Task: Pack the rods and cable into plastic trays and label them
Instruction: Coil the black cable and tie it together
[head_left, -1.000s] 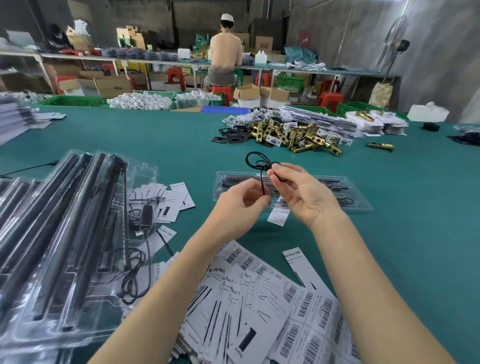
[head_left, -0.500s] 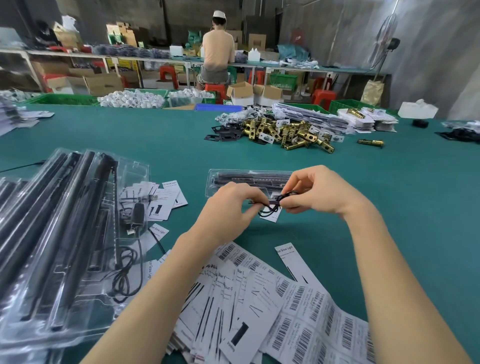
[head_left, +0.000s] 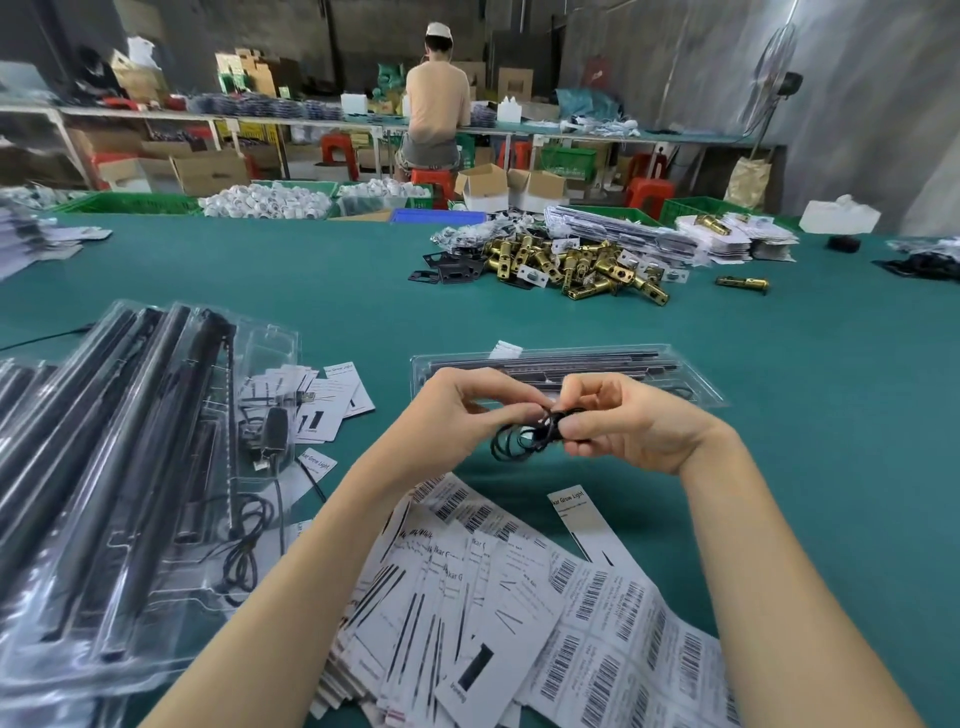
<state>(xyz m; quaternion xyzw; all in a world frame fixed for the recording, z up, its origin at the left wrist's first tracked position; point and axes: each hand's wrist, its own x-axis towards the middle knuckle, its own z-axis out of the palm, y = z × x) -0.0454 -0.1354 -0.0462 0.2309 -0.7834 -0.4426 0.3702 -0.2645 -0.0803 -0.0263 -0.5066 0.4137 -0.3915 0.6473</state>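
We see the left hand (head_left: 457, 410) and right hand (head_left: 618, 423) both pinching a thin black coiled cable (head_left: 522, 439), held just above the green counter (head_left: 779, 415). Directly behind sits a clear plastic tray (head_left: 696, 382) of slim black rods (head_left: 613, 364); whether its lid is closed is unclear. White barcode labels (head_left: 597, 623) are spread in front of the hands.

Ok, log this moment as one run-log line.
step: coiling cable | left hand: pinching black cable | right hand: pinching same cable | plastic tray: holds rods, behind hands
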